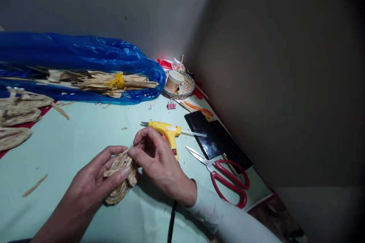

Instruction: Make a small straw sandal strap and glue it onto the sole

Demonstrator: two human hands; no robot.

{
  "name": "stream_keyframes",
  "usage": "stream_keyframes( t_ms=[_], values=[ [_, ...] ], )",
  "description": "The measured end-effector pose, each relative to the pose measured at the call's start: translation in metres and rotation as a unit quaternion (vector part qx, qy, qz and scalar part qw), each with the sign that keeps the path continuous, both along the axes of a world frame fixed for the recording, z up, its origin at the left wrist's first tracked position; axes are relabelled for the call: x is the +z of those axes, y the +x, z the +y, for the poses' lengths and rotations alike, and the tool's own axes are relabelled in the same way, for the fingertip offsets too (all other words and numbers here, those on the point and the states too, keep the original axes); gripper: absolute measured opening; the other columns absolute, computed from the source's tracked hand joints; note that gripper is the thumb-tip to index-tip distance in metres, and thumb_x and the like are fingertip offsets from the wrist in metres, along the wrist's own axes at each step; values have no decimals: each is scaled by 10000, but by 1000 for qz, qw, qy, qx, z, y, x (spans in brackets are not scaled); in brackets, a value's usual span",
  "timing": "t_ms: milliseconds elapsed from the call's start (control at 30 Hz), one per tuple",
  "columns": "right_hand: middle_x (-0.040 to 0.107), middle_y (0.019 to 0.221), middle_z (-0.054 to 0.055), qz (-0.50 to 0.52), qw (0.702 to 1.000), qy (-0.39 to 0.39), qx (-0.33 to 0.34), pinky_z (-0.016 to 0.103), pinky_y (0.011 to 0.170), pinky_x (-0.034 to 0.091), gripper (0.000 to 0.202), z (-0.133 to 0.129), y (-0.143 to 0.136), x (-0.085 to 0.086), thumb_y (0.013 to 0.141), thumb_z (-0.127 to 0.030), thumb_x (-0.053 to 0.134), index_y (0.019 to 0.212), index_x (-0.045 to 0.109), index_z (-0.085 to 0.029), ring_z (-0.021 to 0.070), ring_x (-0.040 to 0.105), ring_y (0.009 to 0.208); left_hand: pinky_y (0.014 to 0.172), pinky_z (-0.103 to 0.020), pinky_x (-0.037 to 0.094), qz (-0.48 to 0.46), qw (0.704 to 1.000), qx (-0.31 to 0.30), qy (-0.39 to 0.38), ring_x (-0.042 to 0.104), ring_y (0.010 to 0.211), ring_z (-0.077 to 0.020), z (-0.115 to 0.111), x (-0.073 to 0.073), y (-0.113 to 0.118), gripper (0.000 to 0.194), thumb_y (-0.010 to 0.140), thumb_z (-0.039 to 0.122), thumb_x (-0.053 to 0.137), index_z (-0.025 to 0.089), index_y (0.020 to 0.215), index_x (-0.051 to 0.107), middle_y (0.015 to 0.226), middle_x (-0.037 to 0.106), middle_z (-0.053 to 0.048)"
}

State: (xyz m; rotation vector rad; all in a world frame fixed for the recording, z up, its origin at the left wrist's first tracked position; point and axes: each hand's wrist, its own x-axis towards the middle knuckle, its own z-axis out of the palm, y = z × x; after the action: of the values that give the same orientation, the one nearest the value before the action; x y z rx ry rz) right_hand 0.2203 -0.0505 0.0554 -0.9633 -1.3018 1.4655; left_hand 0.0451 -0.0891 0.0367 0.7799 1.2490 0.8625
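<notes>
My left hand [98,176] is wrapped round a small woven straw slipper [116,194], its thumb pressed across the braided top. At the slipper's upper right edge, my right hand [159,161] pinches the straw between thumb and fingers; the exact spot is partly hidden. Just behind the right hand lies a yellow glue gun [169,131] with a clear glue stick in its back end. Red-handled scissors [218,171] rest to the right, blades partly apart.
A blue plastic bag [85,47] holds a tied bundle of dry straw [99,81]. More woven slippers [19,112] lie at left. Behind are a basket [186,85] with a paper cup [174,80], a pink binder clip [171,105], orange-handled scissors [199,108] and a black phone [203,134].
</notes>
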Motion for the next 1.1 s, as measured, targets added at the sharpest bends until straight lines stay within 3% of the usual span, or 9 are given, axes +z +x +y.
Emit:
stream_keyframes(
  t_ms=[133,300,400,533,733,933,1100],
  values=[
    [574,846,-38,68,997,-23,2,270,728,450,271,4,5,1,829,-358,841,932,633,-218,143,529,776,789,-329,660,-104,994,-12,18,767,896,-259,3,1,-6,528,858,606,792,327,1289,668,1101,820,-10],
    [562,841,-22,104,994,-37,-4,278,716,447,291,4,8,0,886,-450,800,917,646,-204,147,516,766,662,-312,618,-204,979,-23,16,711,772,-220,5,2,1,288,987,529,655,302,1138,748,944,773,-9],
    [609,921,3,110,993,-33,-15,282,806,448,279,5,14,-1,946,-473,746,955,687,-201,152,555,845,572,-283,584,-212,977,5,4,669,677,-197,6,7,5,368,894,552,779,256,1113,778,839,758,-12],
    [691,1066,39,92,996,-20,-6,294,850,445,304,8,22,1,978,-498,715,1071,763,-212,161,580,895,527,-271,570,-216,976,32,-25,677,650,-188,9,13,2,500,791,566,877,214,1135,789,882,798,-37],
    [696,976,24,28,998,16,61,315,854,446,232,5,23,13,909,-411,803,1069,836,-245,187,594,906,446,-252,522,-234,972,29,1,639,527,-164,11,14,-4,498,806,554,861,204,1153,786,774,782,-36],
    [693,1008,24,20,993,33,108,319,855,486,266,7,23,14,898,-458,836,1050,823,-240,184,639,890,562,-352,627,-176,980,68,69,764,754,-293,10,19,4,728,750,672,828,256,1336,709,970,821,-92],
    [698,888,-2,84,992,3,93,278,814,502,334,16,21,7,847,-484,892,978,766,-204,145,641,816,695,-394,697,-61,989,77,114,799,978,-379,12,27,-6,869,644,674,900,292,1393,680,1109,847,-104]
  ],
)
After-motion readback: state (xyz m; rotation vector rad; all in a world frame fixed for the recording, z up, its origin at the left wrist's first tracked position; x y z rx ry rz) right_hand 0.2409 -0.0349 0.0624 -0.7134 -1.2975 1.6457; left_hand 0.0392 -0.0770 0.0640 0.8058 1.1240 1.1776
